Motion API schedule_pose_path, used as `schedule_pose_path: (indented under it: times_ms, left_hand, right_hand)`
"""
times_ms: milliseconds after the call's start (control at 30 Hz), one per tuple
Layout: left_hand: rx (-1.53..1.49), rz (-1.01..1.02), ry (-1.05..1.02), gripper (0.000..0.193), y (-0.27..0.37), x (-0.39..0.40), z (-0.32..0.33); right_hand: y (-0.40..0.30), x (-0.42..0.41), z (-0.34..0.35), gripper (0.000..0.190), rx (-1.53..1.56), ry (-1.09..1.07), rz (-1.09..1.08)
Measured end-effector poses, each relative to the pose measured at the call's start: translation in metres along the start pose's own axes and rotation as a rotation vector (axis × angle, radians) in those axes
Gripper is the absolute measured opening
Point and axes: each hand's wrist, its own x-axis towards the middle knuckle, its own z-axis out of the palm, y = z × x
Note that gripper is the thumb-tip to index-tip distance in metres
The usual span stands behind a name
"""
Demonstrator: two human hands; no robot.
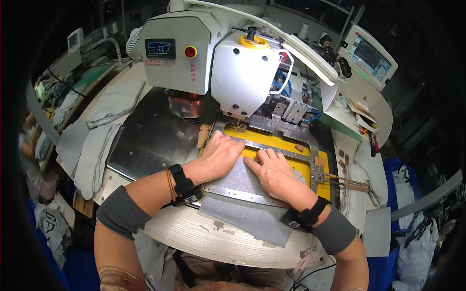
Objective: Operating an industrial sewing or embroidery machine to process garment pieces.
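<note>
A piece of grey knit fabric (247, 214) lies across the front bar of a metal clamp frame (240, 194) and hangs forward over the pale table. My left hand (220, 156) rests with curled fingers at the fabric's upper left, against the frame's middle bar (269, 147). To its right my right hand (275, 172) presses down on the cloth, fingers spread and thumb towards the left hand. Whether the left fingers pinch the cloth is hidden. Beneath the frame lies a yellow plate (327, 174), under the white head of an industrial sewing machine (242, 72).
Stacks of grey fabric pieces (96, 156) lie on the left; more fabric (371, 174) is at the right edge. A lamp (311, 58) and control screen (371, 58) stand above right. Thin rods (346, 182) jut from the frame's right side. Blue bins (400, 189) hold cloth.
</note>
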Motion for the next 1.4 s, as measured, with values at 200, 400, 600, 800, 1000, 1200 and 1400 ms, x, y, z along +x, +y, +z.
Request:
schedule_pose_path:
  times_ms: [200, 400, 600, 800, 1000, 1200, 1400]
  left_hand:
    - [-0.264, -0.040, -0.132, 0.011, 0.024, -0.006, -0.017]
    - [-0.269, -0.079, -0.420, 0.028, 0.033, -0.013, -0.036]
    - [-0.098, 0.020, -0.332, 0.035, 0.038, -0.027, -0.037]
    - [-0.153, -0.001, -0.262, 0.034, 0.058, -0.026, -0.051]
    - [-0.543, 0.194, -0.311, 0.038, 0.124, -0.064, -0.059]
    - [-0.487, 0.222, -0.499, 0.044, 0.137, -0.080, -0.059]
    - [-0.576, 0.204, -0.603, 0.047, 0.131, -0.082, -0.062]
  right_hand:
    - [0.006, -0.006, 0.010, 0.042, -0.020, 0.040, -0.031]
    - [0.023, -0.031, 0.002, 0.043, -0.042, 0.003, 0.027]
    - [0.036, -0.064, -0.002, 0.029, -0.186, 0.129, 0.030]
    - [0.040, -0.090, -0.006, 0.022, -0.219, 0.171, 0.160]
    - [0.000, -0.133, -0.024, 0.025, 0.285, 0.171, 0.026]
    - [-0.029, -0.161, -0.007, 0.029, 0.140, 0.161, 0.028]
    - [-0.030, -0.155, -0.013, 0.037, 0.115, 0.121, 0.034]
